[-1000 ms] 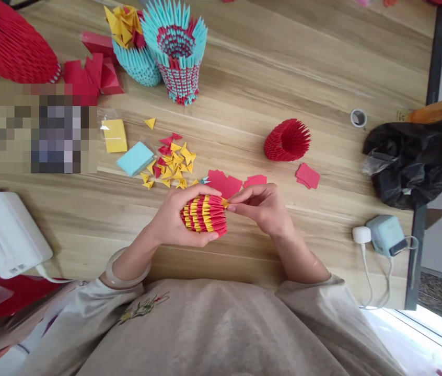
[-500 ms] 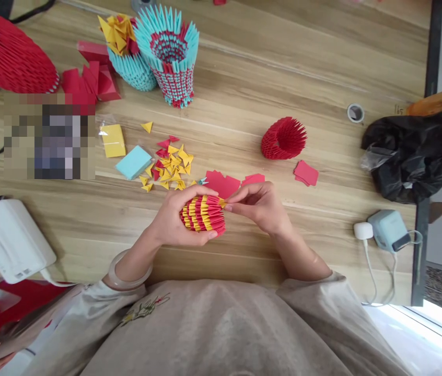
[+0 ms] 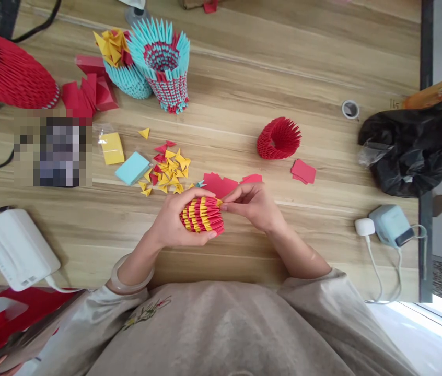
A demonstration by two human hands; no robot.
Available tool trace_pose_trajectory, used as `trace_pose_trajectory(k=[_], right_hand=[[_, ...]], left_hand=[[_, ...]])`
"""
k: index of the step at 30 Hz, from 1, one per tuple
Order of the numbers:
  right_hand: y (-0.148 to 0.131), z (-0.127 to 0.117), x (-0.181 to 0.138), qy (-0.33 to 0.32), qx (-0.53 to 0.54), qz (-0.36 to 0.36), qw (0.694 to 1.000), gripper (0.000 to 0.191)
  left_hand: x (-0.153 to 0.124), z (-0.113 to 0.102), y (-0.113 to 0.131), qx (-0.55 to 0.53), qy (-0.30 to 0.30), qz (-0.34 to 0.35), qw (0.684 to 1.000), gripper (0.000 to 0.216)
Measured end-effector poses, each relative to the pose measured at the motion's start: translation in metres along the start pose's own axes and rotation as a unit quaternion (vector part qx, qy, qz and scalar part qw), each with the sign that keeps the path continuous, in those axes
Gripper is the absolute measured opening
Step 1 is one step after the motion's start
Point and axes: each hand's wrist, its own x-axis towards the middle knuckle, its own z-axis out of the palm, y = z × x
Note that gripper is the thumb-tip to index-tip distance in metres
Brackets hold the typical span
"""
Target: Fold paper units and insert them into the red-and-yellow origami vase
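Observation:
My left hand wraps around a red and yellow striped vase of folded paper pieces, lying sideways with its spiky rim to the right. At the upper part of that rim, my right hand pinches a small yellow folded paper piece between thumb and forefinger. The piece touches the red points of the rim. Beyond the hands lies a pile of loose yellow triangle pieces, with red triangle pieces along its left side. Red paper slips lie just past the vase.
A red folded-paper cup and small red paper cards stand ahead right. Farther left are a blue and red paper vase, blue paper and a yellow packet. A white box, black bag and charger flank me.
The camera view has shifted slightly, so things on the table appear a little displaced. Both hands keep their hold, the right still pinching the yellow piece at the rim.

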Motion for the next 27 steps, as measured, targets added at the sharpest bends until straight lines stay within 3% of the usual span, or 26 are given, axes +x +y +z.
trace_pose_trajectory(k=[10, 17, 23, 27], right_hand=[[0.001, 0.009, -0.002, 0.024, -0.017, 0.007, 1.000, 0.036], [0.004, 0.018, -0.006, 0.056, -0.050, -0.040, 0.996, 0.039], [-0.009, 0.009, -0.007, 0.012, 0.013, -0.063, 0.998, 0.042], [-0.008, 0.006, -0.007, 0.011, -0.044, -0.108, 0.993, 0.033]], left_hand=[[0.002, 0.001, -0.008, -0.031, 0.004, 0.036, 0.999, 0.055], [0.003, 0.005, -0.008, -0.015, 0.033, 0.067, 0.997, 0.056], [0.002, 0.005, -0.011, -0.023, 0.093, 0.080, 0.992, 0.066], [0.002, 0.004, -0.010, -0.019, 0.073, 0.048, 0.996, 0.070]])
